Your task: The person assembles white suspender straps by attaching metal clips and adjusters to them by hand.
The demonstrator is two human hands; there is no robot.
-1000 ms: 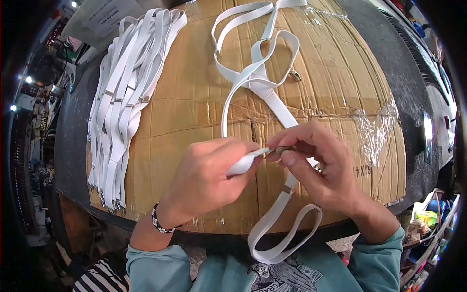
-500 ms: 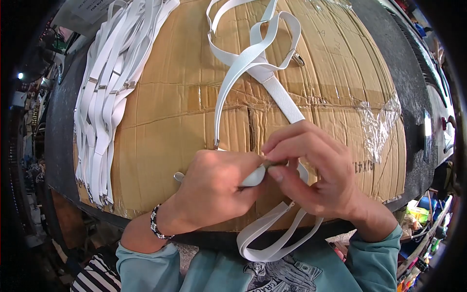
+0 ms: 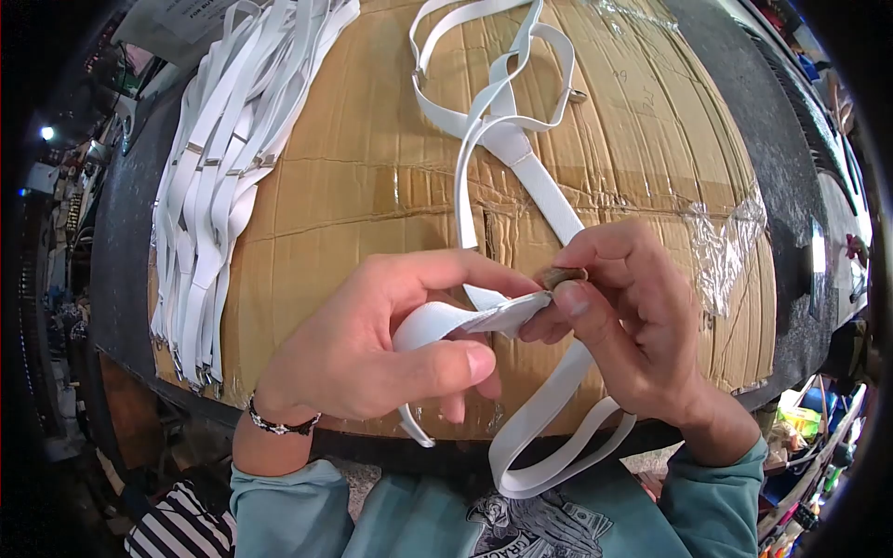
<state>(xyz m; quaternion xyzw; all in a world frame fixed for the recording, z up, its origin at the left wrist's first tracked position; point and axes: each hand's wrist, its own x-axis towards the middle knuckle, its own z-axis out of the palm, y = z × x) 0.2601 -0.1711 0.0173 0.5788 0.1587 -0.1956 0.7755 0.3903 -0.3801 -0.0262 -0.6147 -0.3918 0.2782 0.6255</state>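
White elastic suspenders (image 3: 549, 200) lie crossed on the cardboard, with a front strap running up into my hands. My right hand (image 3: 637, 321) pinches a folded strap end (image 3: 512, 314) together with a small brownish piece (image 3: 563, 276), whose kind I cannot make out. Through my left hand (image 3: 367, 335) the strap passes loosely, between the spread thumb and the stretched fingers. The left index fingertip is near the brownish piece. Below my right hand hangs a strap loop (image 3: 521, 456), over the table edge. A metal clip (image 3: 577, 96) shows on the far strap.
A thick bundle of white suspenders (image 3: 209, 195) with metal clips lies along the left. Beneath everything is a flattened cardboard sheet (image 3: 316, 205) on a dark table (image 3: 121, 251). Clear tape (image 3: 721, 242) peels at the right. Colourful clutter (image 3: 805, 418) stands at the lower right.
My left hand has loosened from a closed grip, its thumb and fingers spreading. The folded strap end now shows between the hands. My right hand has shifted slightly right, still pinching.
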